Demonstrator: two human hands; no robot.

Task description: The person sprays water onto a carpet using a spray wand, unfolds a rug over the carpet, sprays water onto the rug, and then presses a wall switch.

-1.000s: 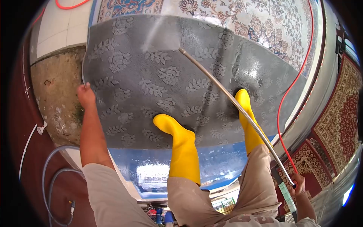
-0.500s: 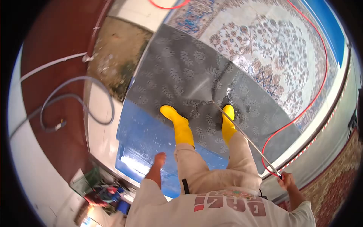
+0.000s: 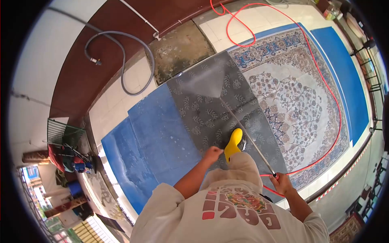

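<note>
My right hand (image 3: 281, 183) grips the rear end of a long metal spray wand (image 3: 251, 139), with a red hose (image 3: 339, 117) at its back end. From the wand's tip a fan of water spray (image 3: 200, 83) hits the dark grey leaf-patterned rug (image 3: 210, 115). My left hand (image 3: 212, 154) hangs in front of my body with the fingers curled in, and nothing shows in it. One yellow boot (image 3: 235, 141) stands on the grey rug; the other boot is hidden.
A floral carpet (image 3: 289, 93) lies right of the grey rug. Blue flooring (image 3: 150, 137) spreads out on the left. A grey hose (image 3: 152, 60) loops near the dark red wall base (image 3: 109, 18). At the far left stands a green rack (image 3: 60, 131) by assorted items.
My view has turned and my body has shifted. The wand's spray now lands nearer the far edge of the grey rug. My left hand has come forward; my right still holds the wand.
</note>
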